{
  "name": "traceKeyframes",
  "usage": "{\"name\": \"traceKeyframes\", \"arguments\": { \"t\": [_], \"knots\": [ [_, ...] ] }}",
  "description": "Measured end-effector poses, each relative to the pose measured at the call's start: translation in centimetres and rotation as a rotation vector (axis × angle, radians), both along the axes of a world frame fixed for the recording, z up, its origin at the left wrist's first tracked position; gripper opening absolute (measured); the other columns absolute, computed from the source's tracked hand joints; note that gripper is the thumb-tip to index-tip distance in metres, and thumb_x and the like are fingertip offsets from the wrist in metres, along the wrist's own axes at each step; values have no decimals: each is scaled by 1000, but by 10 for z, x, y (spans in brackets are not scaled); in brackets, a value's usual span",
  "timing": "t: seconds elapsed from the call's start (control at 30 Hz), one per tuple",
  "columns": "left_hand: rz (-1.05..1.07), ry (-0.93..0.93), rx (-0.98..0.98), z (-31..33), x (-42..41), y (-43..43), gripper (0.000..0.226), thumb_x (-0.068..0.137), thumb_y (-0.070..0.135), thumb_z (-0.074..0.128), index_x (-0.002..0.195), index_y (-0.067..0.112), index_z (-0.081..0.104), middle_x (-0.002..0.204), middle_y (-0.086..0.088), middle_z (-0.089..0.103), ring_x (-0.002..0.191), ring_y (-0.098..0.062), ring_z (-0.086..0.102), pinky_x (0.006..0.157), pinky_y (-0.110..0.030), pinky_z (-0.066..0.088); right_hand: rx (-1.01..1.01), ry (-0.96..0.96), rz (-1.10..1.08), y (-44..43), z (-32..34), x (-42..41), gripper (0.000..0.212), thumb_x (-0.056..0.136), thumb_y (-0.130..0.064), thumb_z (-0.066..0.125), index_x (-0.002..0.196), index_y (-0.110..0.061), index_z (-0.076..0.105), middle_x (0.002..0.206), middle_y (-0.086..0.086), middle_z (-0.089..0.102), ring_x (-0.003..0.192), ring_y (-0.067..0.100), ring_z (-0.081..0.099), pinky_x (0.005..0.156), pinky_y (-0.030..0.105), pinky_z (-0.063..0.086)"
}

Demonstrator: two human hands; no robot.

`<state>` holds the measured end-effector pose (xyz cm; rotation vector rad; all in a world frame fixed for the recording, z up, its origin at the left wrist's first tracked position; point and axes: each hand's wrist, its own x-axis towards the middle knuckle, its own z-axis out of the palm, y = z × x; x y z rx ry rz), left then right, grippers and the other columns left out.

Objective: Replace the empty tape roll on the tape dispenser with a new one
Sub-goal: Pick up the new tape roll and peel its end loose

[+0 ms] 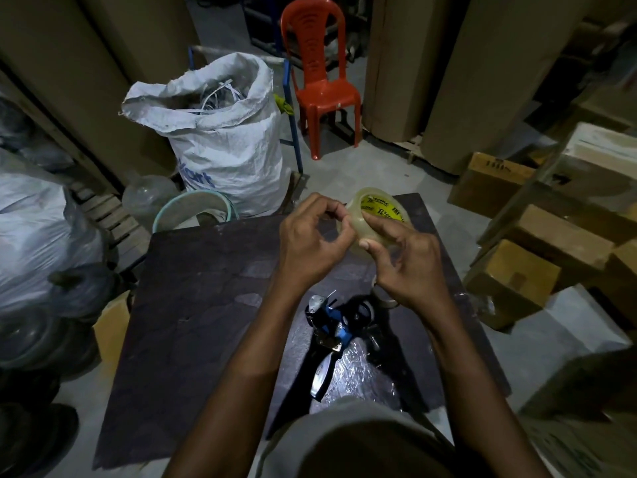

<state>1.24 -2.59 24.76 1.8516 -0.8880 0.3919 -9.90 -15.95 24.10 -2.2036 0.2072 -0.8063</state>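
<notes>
Two hands hold a clear roll (375, 215) with yellow core: right hand (403, 267) grips it, left hand (310, 243) pinches its edge. Dispenser (336, 326) lies half-shadowed on the table (193, 291)

The tape roll (374, 215), held between the fingers (344, 215) of both hands, has a yellow core label with black print; the letters are cut off and tilted, and only a fragment like "acme" can be guessed at, not read for sure. Well beyond the fingers and to their left, the white woven sack (224, 132) carries blue lettering low on its side; only the ending "...ort" shows, the start being hidden in a fold. To the right of the fingers, a cardboard box (489, 181) bears a small dark mark on its top, too blurred to read. Nothing else legible shows.
</notes>
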Motion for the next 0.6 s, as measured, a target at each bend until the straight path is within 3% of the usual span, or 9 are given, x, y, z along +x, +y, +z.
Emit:
{"name": "traceKeyframes", "arguments": {
  "t": [0.1, 0.23, 0.37, 0.5, 0.6],
  "knots": [
    [-124, 166, -74, 1, 4, 7, 8, 86, 7, 78, 93, 4, 78, 93, -6, 72, 89, -18, 70, 80, -43, 60, 75, -1, -21, -3, 0, 0, 40, 91, -16, 75, 130, -11, 71, 121, -13, 66, 113, -3, 63, 99, 8, 46],
    [-202, 232, -43, 0, 6, 15, 30, 77, 15, 88, 106, 7, 80, 106, -9, 70, 104, -20, 70, 86, -44, 63, 210, 18, -8, -6, -2, 3, 41, 93, -15, 76, 133, -11, 69, 125, -9, 69, 113, -10, 65, 97, 14, 52],
    [-156, 206, -45, 5, 4, 15, 23, 79, 16, 87, 100, 9, 82, 103, -4, 74, 102, -16, 72, 82, -38, 64, 291, -4, 0, -7, -3, 7, 41, 92, -11, 74, 133, -6, 68, 128, 2, 72, 117, 4, 68, 100, 19, 53],
    [-119, 147, -15, 8, 3, 16, 12, 81, 9, 85, 93, 7, 83, 96, -4, 77, 96, -8, 73, 77, -20, 60, 324, -13, 21, -8, -4, 6, 42, 91, -14, 73, 132, -5, 69, 129, 4, 73, 118, 9, 70, 102, 27, 55],
    [-107, 126, -1, 8, 6, 16, 11, 80, 9, 85, 91, 7, 83, 93, -4, 78, 94, -10, 75, 80, -31, 63, 356, -14, 35, -9, -4, 5, 42, 90, -12, 74, 131, -6, 69, 126, 2, 73, 116, 7, 70, 101, 29, 56]
  ]
}}
